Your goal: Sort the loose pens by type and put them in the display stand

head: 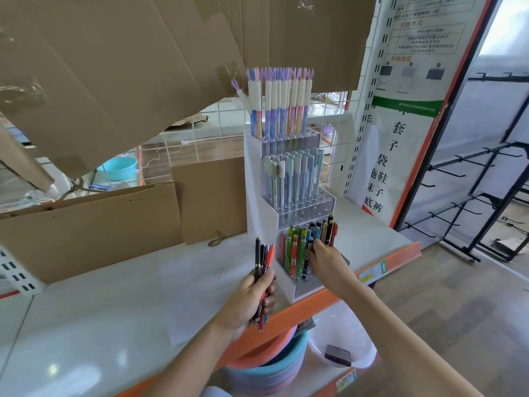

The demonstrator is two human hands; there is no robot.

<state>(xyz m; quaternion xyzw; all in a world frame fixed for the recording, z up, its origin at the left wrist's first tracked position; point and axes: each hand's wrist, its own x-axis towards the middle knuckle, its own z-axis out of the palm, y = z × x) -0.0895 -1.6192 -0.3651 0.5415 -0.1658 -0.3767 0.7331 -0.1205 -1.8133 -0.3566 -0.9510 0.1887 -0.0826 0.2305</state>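
- Slotting step is underway: a bunch of loose pens (264,270) is gripped upright in the left hand (252,302), fingers curled tight.
- Right hand (326,260) fingers are pinched on a pen in the display stand (257,196) bottom tier.
- Next, probably: a matching pen gets pulled from the bunch and dropped into a free hole just beside those fingertips.

Head-worn view, facing down-forward, close over shelf (114,296)

Flattened cardboard sheets (94,224), leaning along the back of the white desk (100,310). Turquoise basin (120,167), behind the wire grid panel (200,133). Stacked plastic basins (266,368) under the desk's orange edge. Printed poster (400,133), right. Black hook rack (481,202), far right, standing on the floor.
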